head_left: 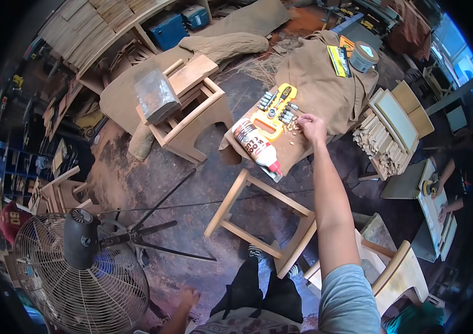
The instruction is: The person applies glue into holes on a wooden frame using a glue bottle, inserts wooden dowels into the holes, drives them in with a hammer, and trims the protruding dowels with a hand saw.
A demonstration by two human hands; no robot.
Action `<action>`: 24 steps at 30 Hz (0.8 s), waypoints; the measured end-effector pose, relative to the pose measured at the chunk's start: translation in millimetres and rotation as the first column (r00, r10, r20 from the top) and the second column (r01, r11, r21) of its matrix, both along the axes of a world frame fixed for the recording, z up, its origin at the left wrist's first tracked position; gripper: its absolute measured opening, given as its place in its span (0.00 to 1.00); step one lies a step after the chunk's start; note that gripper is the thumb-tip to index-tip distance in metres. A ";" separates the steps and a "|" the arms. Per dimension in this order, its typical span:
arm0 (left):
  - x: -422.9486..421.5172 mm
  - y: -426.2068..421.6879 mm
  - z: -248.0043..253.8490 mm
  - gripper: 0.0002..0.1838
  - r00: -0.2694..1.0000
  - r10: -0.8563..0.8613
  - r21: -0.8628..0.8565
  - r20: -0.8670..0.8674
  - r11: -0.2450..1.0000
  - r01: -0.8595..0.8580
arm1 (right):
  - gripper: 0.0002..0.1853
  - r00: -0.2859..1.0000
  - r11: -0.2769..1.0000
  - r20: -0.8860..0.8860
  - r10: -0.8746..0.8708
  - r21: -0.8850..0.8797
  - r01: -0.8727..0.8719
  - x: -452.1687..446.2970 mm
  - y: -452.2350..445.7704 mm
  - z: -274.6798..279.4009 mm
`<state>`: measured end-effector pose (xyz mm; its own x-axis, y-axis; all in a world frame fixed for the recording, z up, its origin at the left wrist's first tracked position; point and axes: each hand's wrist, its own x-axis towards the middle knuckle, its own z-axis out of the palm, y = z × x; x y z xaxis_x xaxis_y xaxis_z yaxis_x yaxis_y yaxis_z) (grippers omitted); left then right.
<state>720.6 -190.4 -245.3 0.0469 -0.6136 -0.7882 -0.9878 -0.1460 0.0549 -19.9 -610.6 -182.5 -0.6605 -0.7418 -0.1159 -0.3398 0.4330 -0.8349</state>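
My right hand (312, 128) reaches out over a cloth-covered table (317, 75), thumb and fingers pinched together; whatever may be between them is too small to make out. Just beside it lie several small wooden dowels (291, 127). A yellow socket set (276, 111) with a ratchet handle and metal sockets is a little to the left. A white and red wood glue bottle (257, 146) lies on its side at the table's corner. My left hand (189, 296) hangs low by my body, near the fan, its fingers blurred. A wooden frame (267, 214) stands on the floor before my legs.
A large floor fan (83, 273) with dark legs stands at lower left. Wooden stool parts (192, 106) with a metal block sit ahead. Wood strips (384, 142) fill a box at right. Another person's hands (439, 192) work with a sander at far right. A can (363, 57) stands behind.
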 end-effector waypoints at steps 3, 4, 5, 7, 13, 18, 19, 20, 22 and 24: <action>38.2 32.3 16.4 0.27 0.992 0.057 0.080 0.112 0.995 -0.066 | 0.10 0.886 0.966 0.458 -0.071 -0.190 0.176 -4.7 8.5 9.1; 38.6 36.0 24.5 0.27 0.986 0.031 0.174 0.162 0.983 -0.059 | 0.10 0.761 0.971 0.646 -0.058 -0.139 0.192 -13.6 12.9 3.2; 33.9 37.6 17.1 0.27 0.987 0.032 0.166 0.154 0.984 -0.057 | 0.09 0.596 0.977 0.801 -0.047 -0.088 0.194 -25.5 15.1 -9.3; 29.8 36.2 -4.8 0.26 0.986 0.154 0.088 0.067 0.983 -0.160 | 0.09 0.511 0.974 0.859 0.038 -0.147 0.174 -25.5 19.1 -16.5; -98.2 -41.6 1.0 0.22 0.919 0.189 -0.191 -0.346 0.945 -0.266 | 0.16 0.994 0.995 -0.041 -0.097 0.011 0.097 -6.7 13.2 18.2; -103.9 -31.0 13.6 0.18 0.811 0.315 -0.141 -0.494 0.891 -0.432 | 0.19 0.907 0.976 -0.402 0.123 0.213 -0.038 5.6 26.9 53.9; -87.3 -12.8 0.2 0.18 0.811 0.318 -0.138 -0.491 0.891 -0.433 | 0.19 0.908 0.975 -0.399 0.127 0.218 -0.040 7.1 28.2 50.0; -53.9 15.7 -33.8 0.18 0.780 0.390 -0.079 -0.489 0.871 -0.485 | 0.18 0.897 0.982 -0.429 0.109 0.185 -0.031 7.7 29.6 44.4; -21.4 38.0 -32.6 0.19 0.803 0.442 -0.047 -0.399 0.865 -0.500 | 0.17 0.882 0.988 -0.462 0.094 0.155 -0.024 9.3 33.4 41.4; 10.5 57.2 -24.6 0.20 0.852 0.423 -0.065 -0.309 0.884 -0.463 | 0.15 0.779 0.967 -0.581 0.235 0.217 -0.130 15.7 43.2 41.7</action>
<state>731.1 -133.2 -269.9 0.1305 -0.6788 -0.7226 -0.7601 -0.5364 0.3667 -4.2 -567.4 -140.8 -0.4894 -0.8621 0.1315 -0.8328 0.4173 -0.3638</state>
